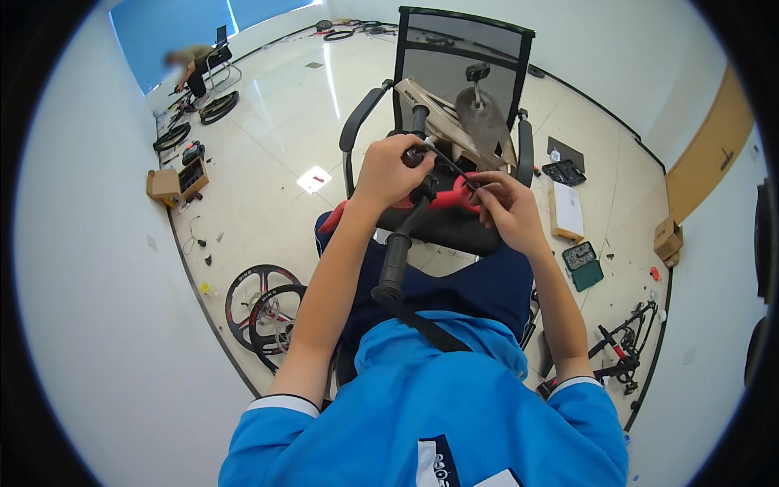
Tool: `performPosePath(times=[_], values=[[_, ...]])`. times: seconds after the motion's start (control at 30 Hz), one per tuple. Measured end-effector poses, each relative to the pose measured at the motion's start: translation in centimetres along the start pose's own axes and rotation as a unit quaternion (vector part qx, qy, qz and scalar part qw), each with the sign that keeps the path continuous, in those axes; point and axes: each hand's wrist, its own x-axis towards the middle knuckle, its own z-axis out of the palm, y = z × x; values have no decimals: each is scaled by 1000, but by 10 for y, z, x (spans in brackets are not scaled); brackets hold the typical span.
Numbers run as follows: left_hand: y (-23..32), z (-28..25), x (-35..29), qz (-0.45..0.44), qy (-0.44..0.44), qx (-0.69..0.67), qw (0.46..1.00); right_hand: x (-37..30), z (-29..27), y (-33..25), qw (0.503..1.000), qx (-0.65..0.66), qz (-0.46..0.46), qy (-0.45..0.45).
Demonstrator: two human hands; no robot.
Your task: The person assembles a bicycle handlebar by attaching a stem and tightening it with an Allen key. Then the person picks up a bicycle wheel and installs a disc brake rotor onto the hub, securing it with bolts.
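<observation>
Worn on the head as the left one of a side-by-side fisheye pair. Looks steeply down over the blue shirt (pixel 430 406) at the lower edge and forward across the floor (pixel 276 154) to the far wall (pixel 608 49) at the top. Held upright, not mirrored, and tipped enough to show both forearms (pixel 326 300) from elbow to wrist. Nearest to the shirt, close to the hands (pixel 383 169) just above the middle, farther from the mesh chair (pixel 442 49) straight ahead, and well apart from the blue panels (pixel 174 32) at upper left. Wide enough to take in the left wall (pixel 89 243) and right wall (pixel 702 325) at once, with straight edges bent toward the rim.
</observation>
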Motion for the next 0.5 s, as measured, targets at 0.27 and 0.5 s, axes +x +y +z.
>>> performPosePath(times=[0.27,0.5], values=[[6,9,-8,-97,17,178,979,-23,16,-11,981,-147,-126,-12],[9,1,-5,-98,-9,167,981,-10,21,-43,899,-278,-308,-141]])
